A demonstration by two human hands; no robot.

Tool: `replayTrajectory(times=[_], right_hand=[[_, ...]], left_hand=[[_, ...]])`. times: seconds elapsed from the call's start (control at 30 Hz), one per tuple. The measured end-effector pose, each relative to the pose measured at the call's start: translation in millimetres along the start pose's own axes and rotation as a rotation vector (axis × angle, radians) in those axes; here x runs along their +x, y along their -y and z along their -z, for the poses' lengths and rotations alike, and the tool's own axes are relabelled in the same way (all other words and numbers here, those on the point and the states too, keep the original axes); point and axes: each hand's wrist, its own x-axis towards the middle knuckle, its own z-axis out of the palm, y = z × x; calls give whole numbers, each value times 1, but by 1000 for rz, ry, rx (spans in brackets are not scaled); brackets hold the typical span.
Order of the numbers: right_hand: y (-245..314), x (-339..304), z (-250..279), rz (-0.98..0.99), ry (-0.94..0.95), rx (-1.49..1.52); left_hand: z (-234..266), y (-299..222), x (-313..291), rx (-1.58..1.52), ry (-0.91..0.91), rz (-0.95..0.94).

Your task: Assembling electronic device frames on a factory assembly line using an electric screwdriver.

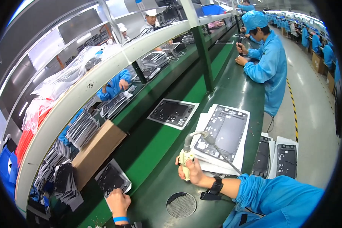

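A long green workbench (216,95) runs from the lower edge away toward the upper right, with a lighter green conveyor strip (155,152) along its middle. Above its left side arches a pale shelf rail (76,95) carrying clear and red plastic bags (49,98). A co-worker in a blue coat and cap (268,64) sits farther up the bench on the right, both hands on the bench edge.

A brown cardboard box (97,150) lies tilted under the rail, with stacks of dark flat parts (79,129) beside it. In front of the person, a dark tablet frame (224,133) rests on a pile of white sheets (205,165). A second frame on a white sheet (173,113) lies on the conveyor strip, farther away. Two more dark frames (277,157) lie at the bench's right edge.

The right hand (192,171), in a blue sleeve with a black wrist strap (216,186), is closed in a fist around a pale electric screwdriver (185,161), held upright just left of the white pile, its grey hose (195,136) curving over the frame. The left hand (117,203), with a blue wristband, rests on the near corner of another dark frame on a white sheet (112,178) on the strip; the fingers are curled down onto it, though whether they grip it cannot be told. A round metal grille (181,204) is set into the bench between the hands.
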Motion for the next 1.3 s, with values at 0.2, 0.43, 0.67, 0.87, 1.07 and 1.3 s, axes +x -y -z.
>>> replayTrajectory(times=[0.2,0.43,0.67,0.87,1.07,1.3], right_hand=[[6,-1,-2,5,3,-26],[0,1,-4,-8,9,3],[-2,6,2,5,-8,-53],[-3,-1,-2,15,38,-67],[-6,-6,4,14,12,-96],[-15,2,-5,46,23,-84]], left_hand=[[107,-85,-53,-109,-58,92],[150,-138,-180,-131,106,-70],[148,-177,-278,-221,106,-244],[149,-195,-305,-330,160,-270],[175,-142,-299,-582,405,277],[176,-121,-304,-519,351,768]])
